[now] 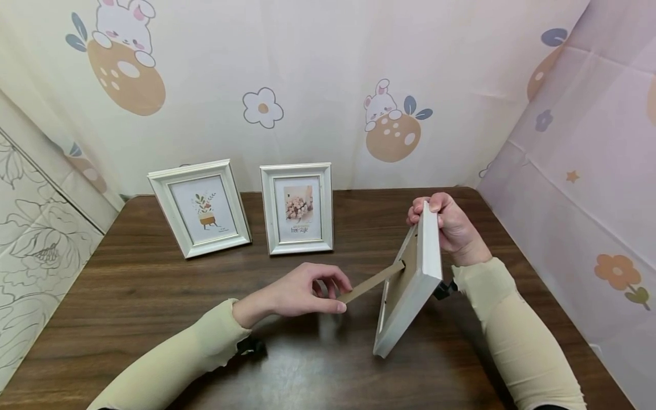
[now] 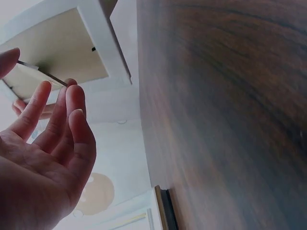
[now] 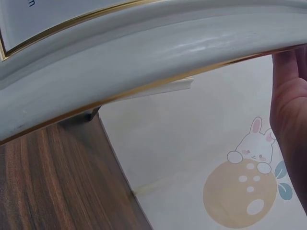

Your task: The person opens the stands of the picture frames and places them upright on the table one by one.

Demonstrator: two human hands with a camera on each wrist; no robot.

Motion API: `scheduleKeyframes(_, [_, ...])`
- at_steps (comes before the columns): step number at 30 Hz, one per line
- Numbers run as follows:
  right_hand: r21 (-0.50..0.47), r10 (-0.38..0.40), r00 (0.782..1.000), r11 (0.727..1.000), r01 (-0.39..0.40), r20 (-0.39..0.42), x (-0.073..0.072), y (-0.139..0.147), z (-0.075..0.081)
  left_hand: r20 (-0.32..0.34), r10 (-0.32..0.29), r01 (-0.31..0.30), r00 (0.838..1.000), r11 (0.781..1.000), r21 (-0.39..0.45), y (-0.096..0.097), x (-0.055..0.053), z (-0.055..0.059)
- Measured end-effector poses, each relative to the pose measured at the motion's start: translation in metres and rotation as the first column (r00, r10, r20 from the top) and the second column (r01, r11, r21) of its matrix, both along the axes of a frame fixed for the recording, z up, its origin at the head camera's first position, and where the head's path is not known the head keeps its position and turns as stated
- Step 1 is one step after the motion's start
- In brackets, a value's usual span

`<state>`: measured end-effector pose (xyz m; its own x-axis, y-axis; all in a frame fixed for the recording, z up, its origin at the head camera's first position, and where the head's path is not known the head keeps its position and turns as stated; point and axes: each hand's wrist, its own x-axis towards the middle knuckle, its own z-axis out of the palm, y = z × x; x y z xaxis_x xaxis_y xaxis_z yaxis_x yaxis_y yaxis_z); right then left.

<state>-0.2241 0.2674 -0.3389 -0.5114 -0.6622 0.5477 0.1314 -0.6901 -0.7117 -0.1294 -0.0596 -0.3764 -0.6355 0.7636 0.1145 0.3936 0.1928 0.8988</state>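
A white picture frame (image 1: pixel 410 310) is tilted at the right, its brown backing facing left. My right hand (image 1: pixel 453 228) grips its top edge, thumb on one side and fingers on the other. From the backing a flat easel leg (image 1: pixel 373 282) swings out to the left. My left hand (image 1: pixel 307 288) pinches the free end of this leg between thumb and fingers. The left wrist view looks up at the backing (image 2: pixel 67 45) and the leg. Close up in the right wrist view is the frame's white moulding (image 3: pixel 144 52) with gold trim.
Two more white frames stand towards the back of the dark wooden table (image 1: pixel 169 302): one with a potted plant picture (image 1: pixel 202 210), the other with a flower picture (image 1: pixel 297 209). A printed curtain (image 1: pixel 318 62) hangs behind and along the right side.
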Motion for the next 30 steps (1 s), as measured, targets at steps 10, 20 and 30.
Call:
scheduleKeyframes(10, [-0.007, 0.024, 1.0, 1.0, -0.024, -0.019, -0.002, 0.0, -0.001, 0.027, 0.004, -0.003, 1.0, 1.0, -0.008, -0.003, -0.001, -0.001])
scheduleKeyframes(20, [-0.011, -0.005, 1.0, 1.0, 0.005, 0.002, 0.0, 0.005, 0.004, 0.038, -0.004, 0.005, 0.999, 0.999, -0.033, -0.007, -0.001, -0.005])
scheduleKeyframes(30, [0.0, -0.042, 0.999, 0.999, 0.042, -0.009, 0.001, 0.017, 0.001, 0.032, -0.008, 0.009, 0.999, 0.998, -0.06, -0.014, -0.002, -0.011])
